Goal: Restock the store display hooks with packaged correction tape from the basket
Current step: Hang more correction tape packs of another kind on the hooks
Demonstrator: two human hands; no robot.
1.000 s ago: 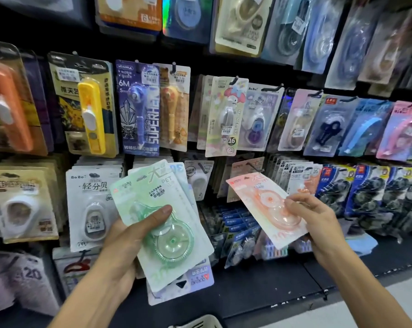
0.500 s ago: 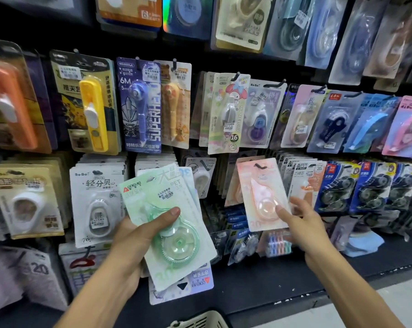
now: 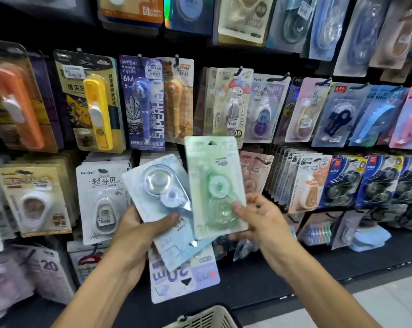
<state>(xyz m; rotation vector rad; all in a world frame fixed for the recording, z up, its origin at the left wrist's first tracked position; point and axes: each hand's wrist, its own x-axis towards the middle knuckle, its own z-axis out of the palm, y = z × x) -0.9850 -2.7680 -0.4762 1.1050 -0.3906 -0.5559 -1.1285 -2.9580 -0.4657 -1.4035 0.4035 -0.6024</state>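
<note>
Green pack pinched upright by right hand; left hand grips blue packs

Basket cut off below; green pack's print blurred.

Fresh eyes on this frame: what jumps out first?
Dead centre, the right hand pinches an upright green correction tape pack, while the left hand grips a tilted stack topped by a pale blue pack beside it. Behind them, the hook wall is crowded with hanging packs, the yellow dispenser pack at upper left the loudest. A basket rim peeks in at bottom centre.
</note>
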